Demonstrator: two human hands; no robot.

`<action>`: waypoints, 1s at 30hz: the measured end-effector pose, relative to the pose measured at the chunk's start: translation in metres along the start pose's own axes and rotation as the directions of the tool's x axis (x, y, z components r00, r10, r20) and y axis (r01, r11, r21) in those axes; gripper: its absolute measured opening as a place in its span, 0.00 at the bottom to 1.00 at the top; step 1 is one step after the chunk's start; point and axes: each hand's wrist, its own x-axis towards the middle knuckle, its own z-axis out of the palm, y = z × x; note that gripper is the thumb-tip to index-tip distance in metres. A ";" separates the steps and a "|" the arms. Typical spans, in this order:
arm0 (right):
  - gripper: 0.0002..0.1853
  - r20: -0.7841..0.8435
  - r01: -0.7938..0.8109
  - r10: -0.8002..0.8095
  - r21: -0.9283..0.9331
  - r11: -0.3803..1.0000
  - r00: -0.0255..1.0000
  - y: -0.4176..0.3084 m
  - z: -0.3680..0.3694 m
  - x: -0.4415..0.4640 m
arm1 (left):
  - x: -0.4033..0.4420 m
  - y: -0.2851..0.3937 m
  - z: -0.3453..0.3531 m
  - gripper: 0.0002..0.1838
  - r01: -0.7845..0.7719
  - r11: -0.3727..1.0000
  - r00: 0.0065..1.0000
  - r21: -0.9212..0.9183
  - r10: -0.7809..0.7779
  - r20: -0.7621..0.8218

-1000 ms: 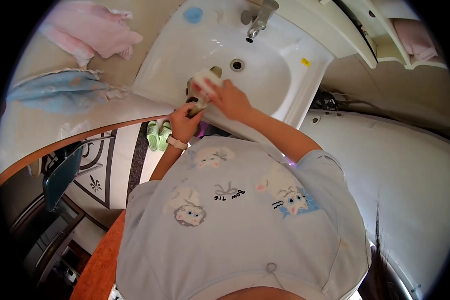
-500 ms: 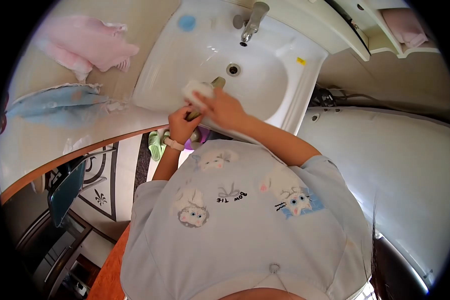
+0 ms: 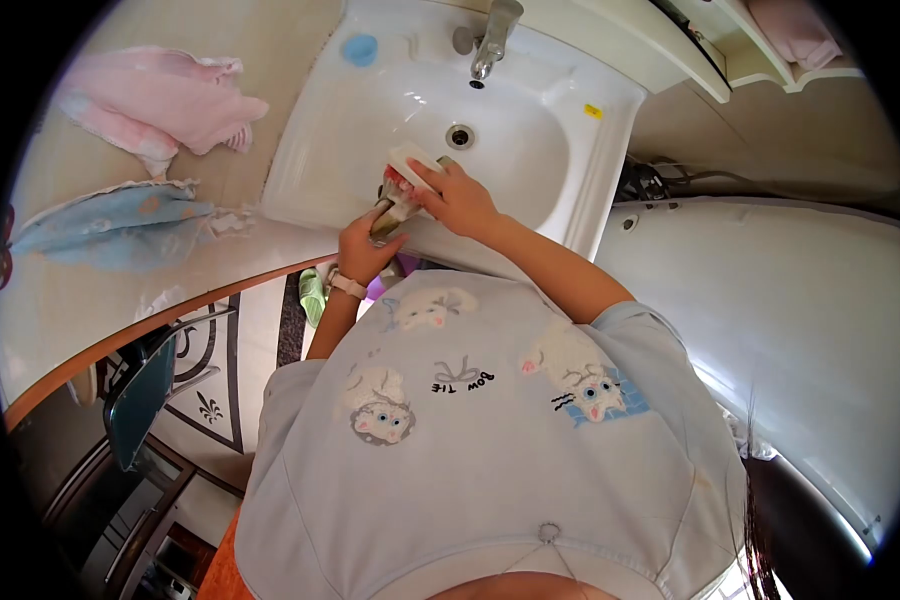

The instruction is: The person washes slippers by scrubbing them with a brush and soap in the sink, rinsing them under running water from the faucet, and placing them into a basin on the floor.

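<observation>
Over the near left part of the white washbasin (image 3: 305, 160), my right hand (image 3: 462, 203) is closed on a white scrubbing brush (image 3: 416, 160) with red and pale bristles. The bristles rest against, or very close to, a long olive-green item (image 3: 384, 222) that looks like a slipper or sandal; its exact kind is partly hidden by my hands and the brush. My left hand (image 3: 366, 250), with a pale band at the wrist, grips the near end of that item at the basin's front edge. The far end shows just past the brush.
A chrome faucet (image 3: 494, 40) stands behind the drain (image 3: 460, 137). A blue round object (image 3: 360, 50) lies on the basin's back left corner. Pink cloth (image 3: 170, 100) and blue cloth (image 3: 115, 225) lie on the left counter. A white appliance top (image 3: 760, 330) is at right.
The brush, blurred before, is now sharp and tilted, with its bristles showing. My right hand has shifted slightly right; my left hand keeps hold of the olive item. The view has shifted slightly.
</observation>
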 end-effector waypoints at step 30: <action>0.22 0.092 0.085 -0.065 -0.234 0.969 0.994 -0.037 -0.013 -0.024 | 0.008 0.000 0.020 0.21 0.098 0.995 0.993 0.031 -0.096 -0.063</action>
